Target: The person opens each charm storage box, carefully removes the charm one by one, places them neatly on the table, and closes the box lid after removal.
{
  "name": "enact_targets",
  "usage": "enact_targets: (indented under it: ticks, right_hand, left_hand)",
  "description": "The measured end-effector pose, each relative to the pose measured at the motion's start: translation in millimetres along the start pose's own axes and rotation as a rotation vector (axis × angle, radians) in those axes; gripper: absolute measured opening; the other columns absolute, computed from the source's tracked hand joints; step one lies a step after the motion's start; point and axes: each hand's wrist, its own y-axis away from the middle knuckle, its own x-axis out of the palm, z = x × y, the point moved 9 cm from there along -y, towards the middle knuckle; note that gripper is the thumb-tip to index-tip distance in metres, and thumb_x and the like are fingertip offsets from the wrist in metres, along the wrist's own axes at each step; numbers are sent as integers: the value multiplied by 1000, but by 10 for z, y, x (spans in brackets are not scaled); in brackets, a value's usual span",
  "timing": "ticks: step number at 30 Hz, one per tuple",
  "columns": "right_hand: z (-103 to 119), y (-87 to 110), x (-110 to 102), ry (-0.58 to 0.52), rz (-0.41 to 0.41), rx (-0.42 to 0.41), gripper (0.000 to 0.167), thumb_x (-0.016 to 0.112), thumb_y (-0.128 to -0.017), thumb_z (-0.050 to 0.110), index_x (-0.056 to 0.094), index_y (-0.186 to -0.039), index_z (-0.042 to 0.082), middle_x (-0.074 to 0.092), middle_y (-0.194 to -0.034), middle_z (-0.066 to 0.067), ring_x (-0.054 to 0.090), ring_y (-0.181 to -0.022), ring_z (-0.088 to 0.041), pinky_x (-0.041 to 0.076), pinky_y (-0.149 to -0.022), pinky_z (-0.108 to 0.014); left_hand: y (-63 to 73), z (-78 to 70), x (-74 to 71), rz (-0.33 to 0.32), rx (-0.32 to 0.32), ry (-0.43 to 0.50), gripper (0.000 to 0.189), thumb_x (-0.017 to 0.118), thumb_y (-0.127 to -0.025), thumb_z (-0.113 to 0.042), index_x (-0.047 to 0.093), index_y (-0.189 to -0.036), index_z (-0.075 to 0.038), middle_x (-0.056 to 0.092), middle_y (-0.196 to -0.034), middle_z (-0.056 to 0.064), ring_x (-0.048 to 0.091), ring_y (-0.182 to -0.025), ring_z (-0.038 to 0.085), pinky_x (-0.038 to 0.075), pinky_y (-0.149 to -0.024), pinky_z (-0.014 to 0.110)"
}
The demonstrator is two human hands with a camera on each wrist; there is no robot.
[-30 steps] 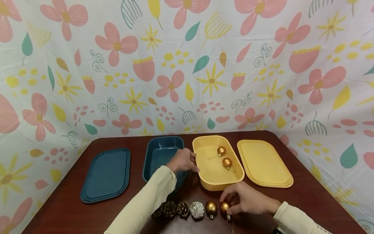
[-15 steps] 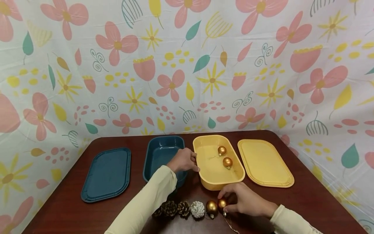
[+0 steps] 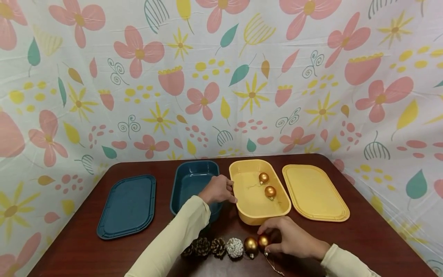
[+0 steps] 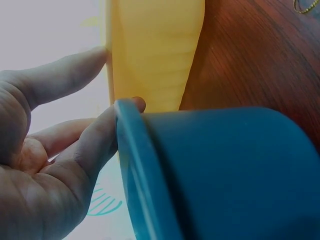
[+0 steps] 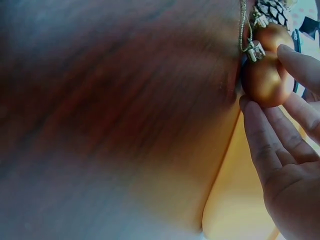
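My right hand (image 3: 292, 238) holds a gold ball ornament (image 3: 263, 241) between thumb and fingers, low over the table's front. Its cap and gold string (image 5: 243, 30) show in the right wrist view. Touching or very near it on the left is a second gold ornament (image 3: 250, 246). My left hand (image 3: 218, 189) reaches over the blue container (image 3: 195, 166), fingers at the near side of the yellow container (image 3: 254, 219). In the left wrist view a fingertip touches the yellow rim (image 4: 109, 75), while other fingers lie by the blue rim (image 4: 137, 150). Two gold ornaments (image 3: 270, 192) lie inside the yellow container.
A white pine cone (image 3: 235, 247) and several brown pine cones (image 3: 218, 247) continue the row to the left, partly behind the left sleeve. A blue lid (image 3: 127, 207) lies at the left, a yellow lid (image 3: 315, 192) at the right. Flowered cloth (image 3: 204, 69) hangs behind the table.
The gold ornament in my right hand has moved slightly left, closer to its neighbour, its string trailing to the right. My left hand has stayed in place.
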Motion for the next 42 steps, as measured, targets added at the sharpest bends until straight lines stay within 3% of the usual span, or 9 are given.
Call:
enact_targets:
  ticks: [12, 20, 26, 35, 42]
  right_hand:
    - [48, 39, -85, 82, -22, 5, 31, 84, -79, 14, 73, -108, 12, 75, -103, 7, 67, -93, 2, 58, -76, -24]
    - [37, 57, -149, 36, 27, 61, 30, 83, -83, 18, 73, -110, 12, 76, -105, 3, 68, -95, -2, 59, -76, -25]
    - [122, 30, -235, 40, 31, 35, 29, 83, -83, 20, 73, -109, 11, 76, -103, -1, 70, -94, -5, 60, -75, -25]
    - [239, -163, -564, 77, 28, 19, 21, 83, -82, 13, 74, -101, 15, 75, -95, 3, 71, -86, -9, 60, -71, -24]
    - [-22, -467, -879, 141, 56, 119, 19, 80, -85, 13, 74, -103, 13, 75, -97, -3, 73, -84, -11, 60, -71, -22]
  left_hand:
    - [7, -16, 5, -9, -17, -4, 63, 85, -79, -9, 61, -137, -3, 69, -131, 15, 67, -117, 28, 57, -97, 42]
    - [12, -18, 12, -4, -28, -17, 62, 85, -80, -11, 62, -137, -3, 68, -133, 14, 66, -120, 29, 57, -98, 42]
    - [3, -2, 15, -7, -28, -19, 63, 85, -79, -10, 62, -137, -2, 69, -131, 14, 66, -119, 29, 57, -98, 43]
    - [-8, 3, 30, 1, -23, -12, 63, 85, -80, -11, 61, -138, -2, 72, -126, 14, 69, -114, 28, 58, -96, 42]
    - [2, 19, 19, 7, -5, -3, 60, 85, -80, -11, 62, -135, 0, 66, -135, 15, 69, -115, 29, 57, -97, 43]
